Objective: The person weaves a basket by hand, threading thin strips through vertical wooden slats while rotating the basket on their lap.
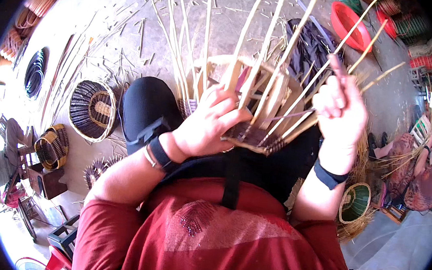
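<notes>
Purplish strip (297,114) runs into the mostly curled right hand (343,105).

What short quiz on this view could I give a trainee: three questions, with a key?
1. Which hand does the thin strand run to from the part-woven basket?
2. True or false: the large basin at the upper right is green.
3. What stands just beside the person's left knee?
A) a green-lined basket
B) a dark-and-tan basket
C) a fan

Key:
1. The right hand.
2. False; the large basin is red.
3. B.
</notes>
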Demonstrator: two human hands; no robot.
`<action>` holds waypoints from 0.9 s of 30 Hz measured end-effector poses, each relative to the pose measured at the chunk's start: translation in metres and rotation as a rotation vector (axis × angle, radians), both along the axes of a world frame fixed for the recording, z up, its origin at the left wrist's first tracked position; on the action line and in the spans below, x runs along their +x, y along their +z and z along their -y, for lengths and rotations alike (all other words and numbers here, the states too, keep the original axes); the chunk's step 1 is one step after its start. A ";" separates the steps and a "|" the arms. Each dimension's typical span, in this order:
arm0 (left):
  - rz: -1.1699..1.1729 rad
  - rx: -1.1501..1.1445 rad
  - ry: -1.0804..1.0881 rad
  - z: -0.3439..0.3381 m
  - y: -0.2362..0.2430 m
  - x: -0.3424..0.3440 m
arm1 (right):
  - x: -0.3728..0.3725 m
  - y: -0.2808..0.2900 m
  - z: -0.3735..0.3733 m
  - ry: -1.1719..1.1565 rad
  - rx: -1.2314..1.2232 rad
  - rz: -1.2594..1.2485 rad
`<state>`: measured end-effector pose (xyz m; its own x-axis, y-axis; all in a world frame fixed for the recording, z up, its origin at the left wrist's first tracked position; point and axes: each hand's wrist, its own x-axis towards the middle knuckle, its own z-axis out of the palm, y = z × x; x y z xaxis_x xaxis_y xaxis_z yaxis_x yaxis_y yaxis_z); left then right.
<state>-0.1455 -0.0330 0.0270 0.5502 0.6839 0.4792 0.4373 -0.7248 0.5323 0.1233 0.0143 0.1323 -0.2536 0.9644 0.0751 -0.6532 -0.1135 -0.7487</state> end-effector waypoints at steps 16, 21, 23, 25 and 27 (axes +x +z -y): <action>-0.405 -0.093 0.273 -0.162 0.053 -0.011 | -0.055 -0.076 0.053 -0.005 -0.187 0.475; -0.329 -0.242 0.414 -0.248 0.166 0.004 | -0.035 -0.083 0.043 0.032 -0.061 0.325; -0.304 -0.145 0.422 -0.257 0.178 0.004 | -0.032 -0.086 0.036 0.022 -0.088 0.294; -0.295 -0.131 0.361 -0.242 0.168 -0.002 | -0.033 -0.095 0.037 0.022 -0.161 0.283; -0.403 -0.219 0.238 -0.232 0.160 -0.012 | -0.028 -0.115 0.044 0.043 -0.180 0.273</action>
